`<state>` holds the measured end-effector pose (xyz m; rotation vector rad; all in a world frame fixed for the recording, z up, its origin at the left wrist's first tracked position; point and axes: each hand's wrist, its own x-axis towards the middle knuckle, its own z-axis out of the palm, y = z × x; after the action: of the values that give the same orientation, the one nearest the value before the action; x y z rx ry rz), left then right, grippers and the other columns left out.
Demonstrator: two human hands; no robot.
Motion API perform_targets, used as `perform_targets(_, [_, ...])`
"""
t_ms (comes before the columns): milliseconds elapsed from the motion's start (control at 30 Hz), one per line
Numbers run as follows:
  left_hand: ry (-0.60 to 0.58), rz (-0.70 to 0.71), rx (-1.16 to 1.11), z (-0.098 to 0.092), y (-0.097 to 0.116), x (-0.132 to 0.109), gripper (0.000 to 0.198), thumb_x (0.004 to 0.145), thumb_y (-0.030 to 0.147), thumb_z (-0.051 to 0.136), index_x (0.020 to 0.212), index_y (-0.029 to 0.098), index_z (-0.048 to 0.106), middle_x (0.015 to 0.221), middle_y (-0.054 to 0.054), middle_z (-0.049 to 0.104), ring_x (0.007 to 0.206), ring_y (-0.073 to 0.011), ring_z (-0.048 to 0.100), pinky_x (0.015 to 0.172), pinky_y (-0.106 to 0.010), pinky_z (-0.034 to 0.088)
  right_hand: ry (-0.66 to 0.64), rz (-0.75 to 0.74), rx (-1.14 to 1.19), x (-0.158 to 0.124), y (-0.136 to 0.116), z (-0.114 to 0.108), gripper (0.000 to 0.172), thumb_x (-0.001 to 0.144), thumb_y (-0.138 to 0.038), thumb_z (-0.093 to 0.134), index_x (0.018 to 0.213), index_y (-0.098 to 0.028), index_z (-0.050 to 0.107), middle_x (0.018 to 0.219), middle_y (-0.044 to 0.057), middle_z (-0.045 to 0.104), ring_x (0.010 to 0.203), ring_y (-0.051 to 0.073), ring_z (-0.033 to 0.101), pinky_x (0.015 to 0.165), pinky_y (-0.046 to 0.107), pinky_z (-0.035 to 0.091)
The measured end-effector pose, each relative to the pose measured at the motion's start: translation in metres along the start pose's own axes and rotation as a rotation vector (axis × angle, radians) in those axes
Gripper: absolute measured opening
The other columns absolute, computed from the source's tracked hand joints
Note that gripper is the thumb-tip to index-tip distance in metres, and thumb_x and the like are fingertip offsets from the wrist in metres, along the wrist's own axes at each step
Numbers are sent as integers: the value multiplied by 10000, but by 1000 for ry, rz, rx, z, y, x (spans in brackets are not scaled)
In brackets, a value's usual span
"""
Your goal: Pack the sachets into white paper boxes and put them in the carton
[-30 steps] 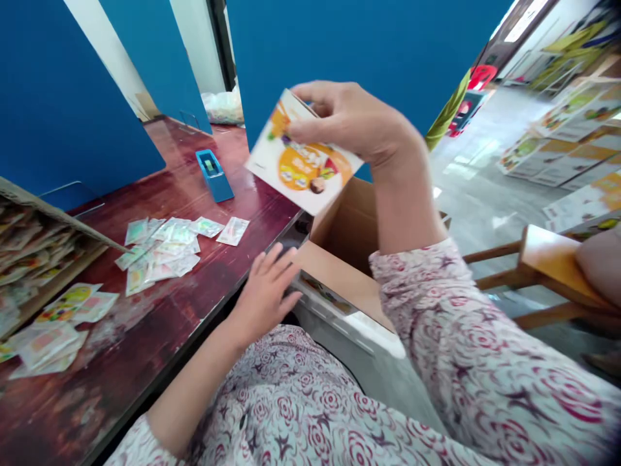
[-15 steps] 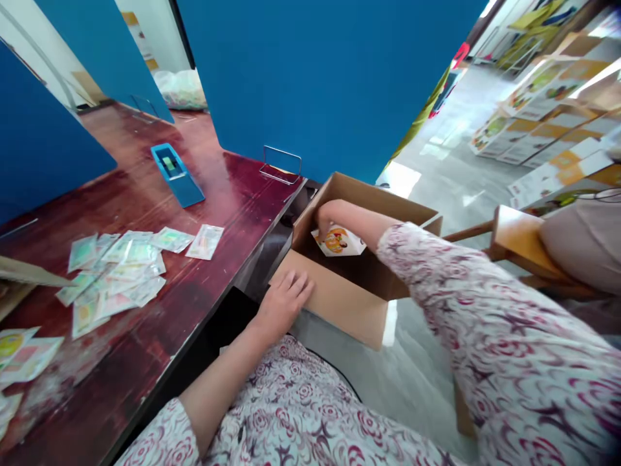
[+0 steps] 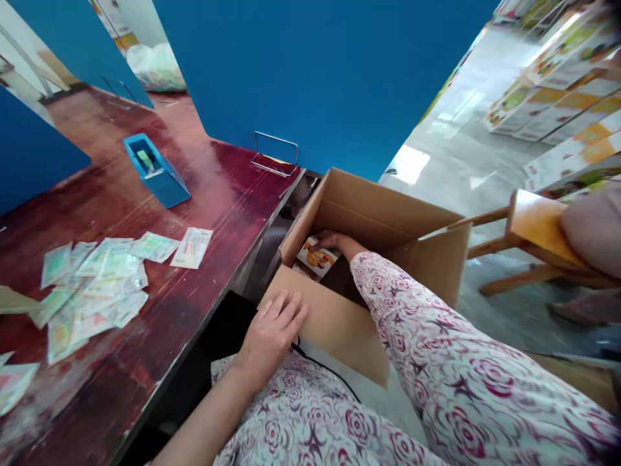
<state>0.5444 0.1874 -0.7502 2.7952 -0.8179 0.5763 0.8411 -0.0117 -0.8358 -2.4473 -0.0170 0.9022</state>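
Observation:
My right hand (image 3: 330,241) reaches deep inside an open cardboard carton (image 3: 371,210). Its fingers grip the upper edge of a small white box with an orange print (image 3: 317,260), near the carton's left wall. A second pale edge shows just below this box, too hidden to make out. My left hand (image 3: 277,323) lies with stretched fingers on the carton's near flap (image 3: 330,314), holding nothing.
Left of the carton, a dark red table (image 3: 208,323) bears flat sachets (image 3: 107,278), a blue holder (image 3: 158,171) and a wire stand (image 3: 275,155). A blue panel (image 3: 315,77) rises behind. To the right are a wooden stool (image 3: 538,223) with a person and stacked printed cartons (image 3: 543,107).
My right hand has carried the small printed box lower and towards the carton's left wall. The view has shifted slightly; my left hand stays on the flap.

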Motion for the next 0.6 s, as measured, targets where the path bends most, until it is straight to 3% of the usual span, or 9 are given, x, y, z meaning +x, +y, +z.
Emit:
perform_targets(133, [-30, -21, 2, 2, 1, 2, 409, 1018, 151, 366, 1340, 221, 606, 1401, -24, 632, 1278, -251, 582, 998, -391, 476, -87, -14, -222, 9, 2, 7, 478, 615, -213, 885, 1069, -143, 750, 1075, 112, 761, 961, 302, 705, 885, 369, 539])
perform_targets(233, [-29, -25, 11, 2, 2, 6, 411, 1015, 148, 359, 1334, 215, 611, 1390, -32, 640, 1264, -249, 589, 998, -389, 473, -20, -79, -367, 7, 3, 24, 546, 730, -205, 816, 1248, -110, 671, 1304, 183, 661, 1184, 339, 623, 1007, 358, 474])
perform_targets(333, [-26, -22, 9, 1, 3, 10, 417, 1017, 149, 341, 1316, 218, 625, 1381, -30, 647, 1257, -245, 593, 1007, -384, 471, 59, -156, -460, 0, 11, 39, 581, 884, -309, 693, 1409, -118, 532, 1480, 195, 514, 1353, 317, 491, 1111, 350, 383])
perform_targets(433, [-13, -32, 3, -1, 3, 12, 416, 1026, 164, 328, 1300, 219, 635, 1376, -18, 651, 1256, -246, 592, 1015, -385, 469, 100, -147, -528, -2, 19, 46, 459, 984, -366, 553, 1361, -104, 568, 1478, 219, 499, 1400, 317, 428, 1144, 404, 349])
perform_targets(600, [-45, -42, -7, 3, 3, 16, 403, 1042, 211, 330, 1333, 224, 609, 1404, -22, 629, 1272, -250, 581, 1014, -389, 467, 53, -50, -581, 11, 13, 49, 375, 992, -397, 556, 1271, -151, 605, 1266, 117, 646, 1122, 233, 639, 974, 460, 523])
